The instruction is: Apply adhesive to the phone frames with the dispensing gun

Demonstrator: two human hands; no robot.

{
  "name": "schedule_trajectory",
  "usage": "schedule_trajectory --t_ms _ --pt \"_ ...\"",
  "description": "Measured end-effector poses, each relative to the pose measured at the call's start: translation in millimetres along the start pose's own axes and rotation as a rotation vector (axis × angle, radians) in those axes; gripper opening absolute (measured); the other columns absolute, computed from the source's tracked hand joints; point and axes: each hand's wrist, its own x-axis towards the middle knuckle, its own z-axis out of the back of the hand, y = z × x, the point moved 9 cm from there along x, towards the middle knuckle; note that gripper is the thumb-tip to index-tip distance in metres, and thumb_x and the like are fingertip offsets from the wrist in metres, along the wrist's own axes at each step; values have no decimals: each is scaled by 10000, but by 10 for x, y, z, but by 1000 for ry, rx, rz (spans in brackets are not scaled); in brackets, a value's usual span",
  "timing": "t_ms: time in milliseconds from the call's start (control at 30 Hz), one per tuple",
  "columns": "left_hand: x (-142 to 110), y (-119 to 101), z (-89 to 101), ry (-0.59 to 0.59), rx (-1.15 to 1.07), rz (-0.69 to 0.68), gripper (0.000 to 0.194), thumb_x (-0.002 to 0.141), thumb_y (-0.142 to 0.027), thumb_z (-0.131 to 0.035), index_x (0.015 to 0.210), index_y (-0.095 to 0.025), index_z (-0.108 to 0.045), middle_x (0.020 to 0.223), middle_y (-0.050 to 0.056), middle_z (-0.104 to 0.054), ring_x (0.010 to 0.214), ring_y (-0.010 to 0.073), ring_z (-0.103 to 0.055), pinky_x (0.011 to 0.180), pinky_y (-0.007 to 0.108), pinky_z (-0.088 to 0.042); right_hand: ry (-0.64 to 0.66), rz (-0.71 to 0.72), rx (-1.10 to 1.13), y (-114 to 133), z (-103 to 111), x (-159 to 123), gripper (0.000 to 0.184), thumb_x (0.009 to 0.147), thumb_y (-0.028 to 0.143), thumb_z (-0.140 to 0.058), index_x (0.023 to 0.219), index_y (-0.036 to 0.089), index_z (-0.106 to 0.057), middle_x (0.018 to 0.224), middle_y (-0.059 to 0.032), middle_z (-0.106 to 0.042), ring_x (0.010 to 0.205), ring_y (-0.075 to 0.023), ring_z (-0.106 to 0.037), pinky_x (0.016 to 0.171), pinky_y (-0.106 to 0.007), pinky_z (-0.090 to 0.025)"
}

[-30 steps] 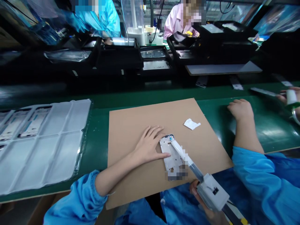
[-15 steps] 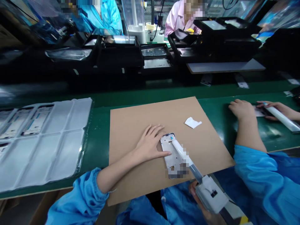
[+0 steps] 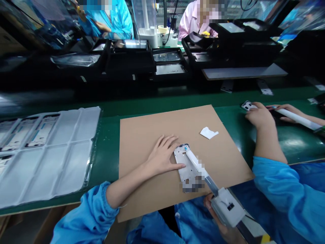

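A silvery phone frame (image 3: 183, 166) lies on a brown board (image 3: 142, 135), slightly tilted. My left hand (image 3: 162, 156) holds it steady at its left side, the thumb on its face and the index finger at its top corner; the other fingers are spread. My right hand (image 3: 215, 217), partly hidden, is wrapped round the grey body of a glue dispensing gun (image 3: 227, 207). Its long white tube reaches over the frame, with the blue nozzle tip (image 3: 186, 148) at the frame's upper end. Whether tip and frame touch, I cannot tell.
A crumpled white tissue (image 3: 209, 133) lies on the board. To the left is a white compartment tray (image 3: 68, 152) with several phone frames. A co-worker's hand (image 3: 261, 115) is on the green bench at right. Black trays (image 3: 129, 64) line the back.
My hands and the phone frame have stayed almost still; the nozzle tip has shifted very slightly. At right, the co-worker's hand now holds a phone part farther left.
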Motion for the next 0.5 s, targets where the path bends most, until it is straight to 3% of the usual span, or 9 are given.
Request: schedule_trajectory --t_ms 100,167,233,300,467,500 --pt "2 2 -6 9 3 0 920 923 -911 -714 1587 -281 -628 1784 114 -492 1706 390 -378 1470 650 -156 72 228 -106 373 -35 75 279 1071 -1 -519 978 126 -749 1333 -198 -693 1474 -209 -460 1328 -333 -253" --pt "2 0 -1 10 5 0 917 925 -907 -714 1592 -284 -625 1784 111 -493 1707 388 -379 1470 649 -159 98 280 -162 463 -56 92 237 1091 33 -542 1037 119 -756 1394 -202 -668 1445 -232 -465 1284 -362 -310" --pt "3 -6 7 5 8 1 912 924 -902 -721 1592 -287 -628 1784 107 -496 1708 387 -381 1470 647 -162 123 274 -209 439 -85 83 211 1076 38 -564 1049 98 -764 1329 -223 -677 1333 -270 -520 1150 -397 -410" --pt "5 -11 9 1 10 3 910 920 -900 -728 1584 -285 -634 1785 107 -498 1707 388 -384 1471 644 -164 132 252 -243 365 -108 49 235 1068 27 -542 1044 72 -771 1259 -244 -682 1248 -294 -551 1067 -422 -439" --pt "8 -4 -13 11 23 11 927 914 -910 -728 1571 -264 -634 1784 122 -497 1710 386 -379 1470 655 -163 95 231 -247 218 -154 -19 260 1049 -12 -524 992 67 -765 1206 -221 -702 1340 -301 -553 1318 -512 -306" --pt "6 0 -13 10 24 12 927 912 -916 -725 1568 -267 -636 1782 121 -499 1708 386 -383 1469 656 -167 80 213 -230 181 -141 8 205 1064 31 -566 1016 74 -761 1205 -197 -706 1341 -297 -567 1321 -536 -331"
